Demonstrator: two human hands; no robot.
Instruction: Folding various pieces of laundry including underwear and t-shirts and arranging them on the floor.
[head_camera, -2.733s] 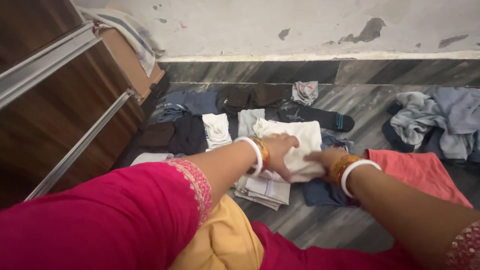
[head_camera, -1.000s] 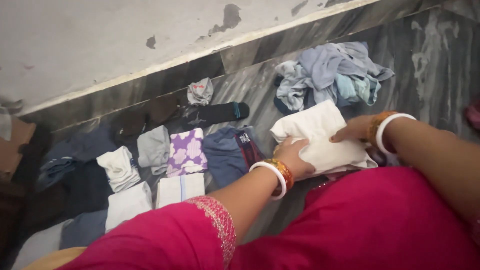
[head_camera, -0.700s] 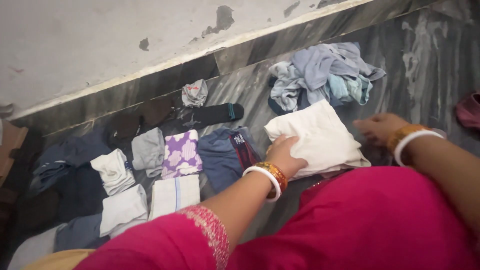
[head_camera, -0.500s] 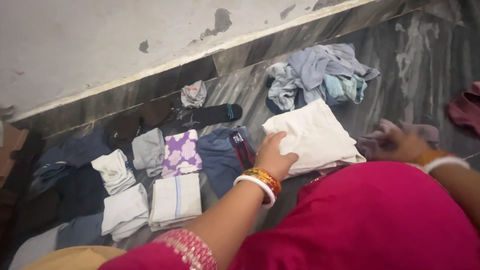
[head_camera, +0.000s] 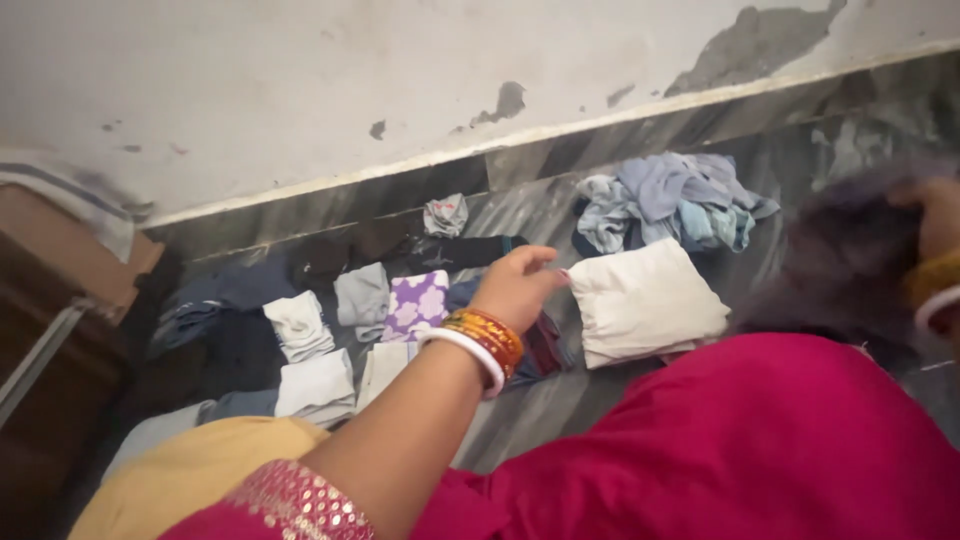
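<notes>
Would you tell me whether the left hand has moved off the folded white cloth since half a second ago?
Yes. The left hand has lifted off the folded white cloth and now hangs just left of it, over the dark blue garment.

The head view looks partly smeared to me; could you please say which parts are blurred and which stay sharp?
Head view: the right hand and the dark purplish garment it lifts are motion-blurred; the folded cream cloth, the left hand and the purple flowered cloth read fairly sharp; lighting is soft and even, without glare.

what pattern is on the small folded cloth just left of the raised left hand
Purple with white flower shapes: the folded cloth, seen in the head view, beside the left hand.
</notes>
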